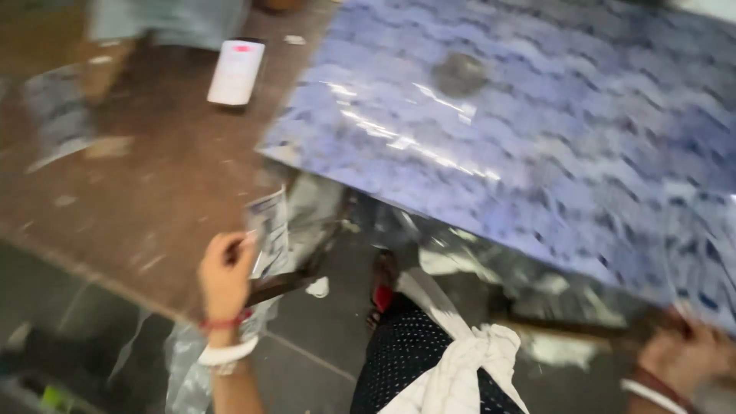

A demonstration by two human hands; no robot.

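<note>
Blue sheet (537,130) slanting down-right (glossy).

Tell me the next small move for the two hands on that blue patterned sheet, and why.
Probably draw the blue patterned sheet taut and level. The left hand pinches its near-left corner, the right hand seems to grip its near-right edge, and the glossy sheet sags and wrinkles between them over the brown table. The picture is blurred, so the grips are uncertain.
</note>
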